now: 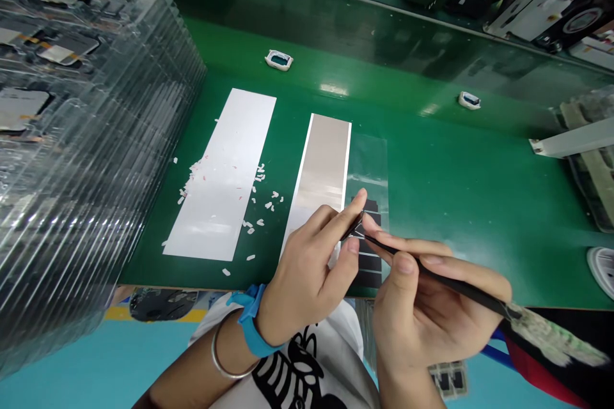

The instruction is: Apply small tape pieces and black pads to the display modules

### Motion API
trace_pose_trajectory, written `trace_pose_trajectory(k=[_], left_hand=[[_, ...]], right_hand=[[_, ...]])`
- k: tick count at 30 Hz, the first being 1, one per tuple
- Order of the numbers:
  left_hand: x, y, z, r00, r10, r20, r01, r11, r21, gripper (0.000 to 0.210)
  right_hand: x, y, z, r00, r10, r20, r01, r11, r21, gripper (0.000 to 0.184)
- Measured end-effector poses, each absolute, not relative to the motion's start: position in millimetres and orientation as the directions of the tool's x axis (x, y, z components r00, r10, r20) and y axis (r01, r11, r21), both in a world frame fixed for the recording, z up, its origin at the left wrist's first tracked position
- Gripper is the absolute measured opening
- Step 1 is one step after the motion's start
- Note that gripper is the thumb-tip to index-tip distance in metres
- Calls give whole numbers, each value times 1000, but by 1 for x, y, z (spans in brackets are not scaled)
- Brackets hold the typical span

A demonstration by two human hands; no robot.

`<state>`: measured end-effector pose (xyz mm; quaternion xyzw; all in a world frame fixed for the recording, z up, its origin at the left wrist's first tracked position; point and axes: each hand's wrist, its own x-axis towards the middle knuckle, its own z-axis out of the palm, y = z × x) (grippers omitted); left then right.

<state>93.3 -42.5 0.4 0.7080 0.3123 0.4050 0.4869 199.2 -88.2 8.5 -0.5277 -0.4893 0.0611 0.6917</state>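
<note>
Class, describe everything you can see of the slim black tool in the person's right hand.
The slim black tool is long and narrow, tapering to a fine tip; it resembles tweezers, though its material is unclear. Its rear end bears a ragged, whitish-green covering, perhaps worn tape. It slants across the right hand, held between thumb and fingers, tip towards the small dark piece in the left hand. Whether the tip touches that piece cannot be told.

An electronics assembly workshop, judging by the green table, stacked clear plastic parts trays and fine black tweezers.
</note>
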Motion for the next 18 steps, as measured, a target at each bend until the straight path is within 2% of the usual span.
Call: trace_pose_trajectory(k=[7,18], left_hand=[[93,-43,1,493,834,247,67,-320,945,51],[93,-43,0,488,834,256,54,-322,945,50]], right_hand=[[198,-80,14,482,517,707,452,545,-706,34],[202,-83,12,425,559,712,455,548,-702,35]])
